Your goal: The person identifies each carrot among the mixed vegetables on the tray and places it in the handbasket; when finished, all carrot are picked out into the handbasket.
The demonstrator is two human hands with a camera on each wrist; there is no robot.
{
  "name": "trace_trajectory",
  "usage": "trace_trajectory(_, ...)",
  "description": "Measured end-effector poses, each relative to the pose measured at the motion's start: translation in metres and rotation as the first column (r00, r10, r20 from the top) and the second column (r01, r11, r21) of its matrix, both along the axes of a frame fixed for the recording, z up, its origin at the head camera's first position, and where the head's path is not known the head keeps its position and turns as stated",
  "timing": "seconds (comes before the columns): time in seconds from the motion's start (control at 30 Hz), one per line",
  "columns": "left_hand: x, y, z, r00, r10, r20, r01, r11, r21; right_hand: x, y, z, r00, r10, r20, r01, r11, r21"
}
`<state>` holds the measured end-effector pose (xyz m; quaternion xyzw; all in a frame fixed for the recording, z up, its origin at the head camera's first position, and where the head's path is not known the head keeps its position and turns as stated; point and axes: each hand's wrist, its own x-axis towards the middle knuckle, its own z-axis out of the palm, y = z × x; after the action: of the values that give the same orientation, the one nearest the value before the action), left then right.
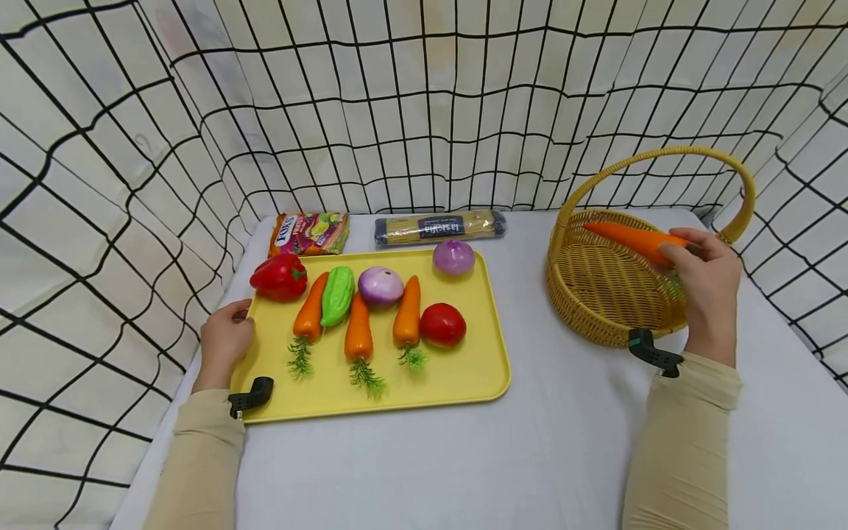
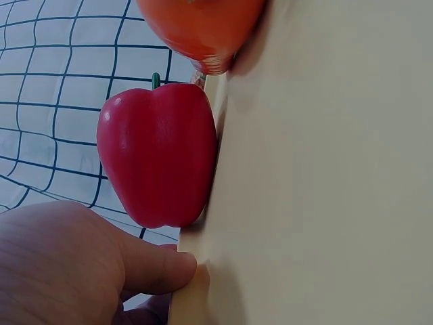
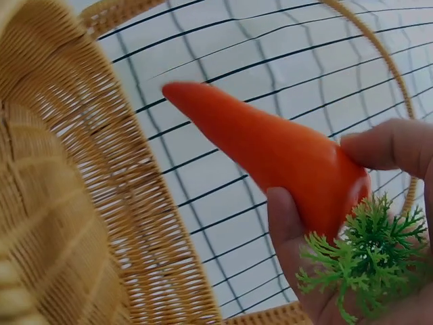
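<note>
My right hand [image 1: 709, 276] pinches a toy carrot [image 1: 629, 239] by its thick end, above the wicker basket [image 1: 570, 294]. In the right wrist view, thumb and fingers grip the carrot [image 3: 270, 145], green leaves hanging at the palm. At the far left, my left hand [image 1: 225, 338] grips the edge of the yellow tray [image 1: 437, 379], thumb on top of the rim. A red bell pepper [image 2: 159, 156] lies on the tray just beyond that thumb. Also on the tray are three carrots [image 1: 358, 331], a green pepper [image 1: 338, 294], two purple onions [image 1: 380, 285] and a tomato [image 1: 443, 324].
Behind the tray lie a colourful candy bag [image 1: 309, 234] and a pack of spaghetti [image 1: 437, 227]. The basket's tall handle [image 1: 662, 152] arches over it on the right. Walls of white cloth with black netting [image 1: 424, 110] enclose the white table [image 1: 424, 471].
</note>
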<state>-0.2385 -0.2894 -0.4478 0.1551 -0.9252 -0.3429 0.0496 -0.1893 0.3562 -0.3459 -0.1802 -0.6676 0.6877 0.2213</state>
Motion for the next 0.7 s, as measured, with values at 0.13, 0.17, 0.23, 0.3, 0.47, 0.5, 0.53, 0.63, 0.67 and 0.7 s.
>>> trace_trajectory(0.13, -0.001, 0.001, 0.0, 1.0, -0.003, -0.004, 0.003, 1.0, -0.002, -0.006, 0.002, -0.006, 0.998, -0.049, 0.046, 0.049, 0.999, 0.002)
trace_trajectory(0.17, -0.001, 0.001, 0.001, 1.0, -0.004, -0.004, 0.004, 1.0, -0.001, -0.007, 0.002, -0.007, 0.996, -0.049, 0.068, 0.048, 0.999, 0.004)
trace_trajectory(0.23, -0.002, 0.001, 0.001, 1.0, -0.004, -0.006, 0.004, 1.0, 0.001, -0.008, 0.003, -0.01, 0.993, -0.05, 0.11, 0.048, 0.999, 0.015)
trace_trajectory(0.3, -0.002, 0.001, 0.001, 1.0, -0.005, -0.003, 0.005, 1.0, 0.004, -0.009, 0.004, -0.012, 0.988, -0.053, 0.148, 0.048, 0.998, 0.037)
trace_trajectory(0.47, -0.002, 0.0, 0.001, 1.0, 0.0, 0.013, 0.0, 1.0, 0.011, -0.012, 0.004, -0.017, 0.972, -0.067, 0.223, 0.053, 0.996, 0.066)
trace_trajectory(0.5, -0.002, 0.0, 0.001, 1.0, -0.001, 0.017, 0.0, 1.0, 0.01, -0.012, 0.004, -0.018, 0.97, -0.066, 0.236, 0.052, 0.996, 0.067)
trace_trajectory(0.53, -0.002, 0.0, 0.001, 1.0, -0.001, 0.018, 0.0, 1.0, 0.013, -0.012, 0.004, -0.019, 0.967, -0.065, 0.247, 0.047, 0.996, 0.076)
trace_trajectory(0.63, -0.001, 0.0, 0.001, 1.0, -0.004, 0.01, 0.004, 1.0, 0.009, -0.014, 0.005, -0.024, 0.961, -0.056, 0.271, 0.033, 0.995, 0.089)
trace_trajectory(0.67, 0.0, 0.0, 0.001, 1.0, -0.005, 0.008, 0.005, 1.0, 0.007, -0.014, 0.005, -0.025, 0.958, -0.053, 0.28, 0.026, 0.995, 0.099)
trace_trajectory(0.7, 0.001, 0.0, 0.001, 1.0, -0.005, 0.009, 0.005, 1.0, 0.008, -0.015, 0.005, -0.028, 0.956, -0.054, 0.288, 0.02, 0.993, 0.118)
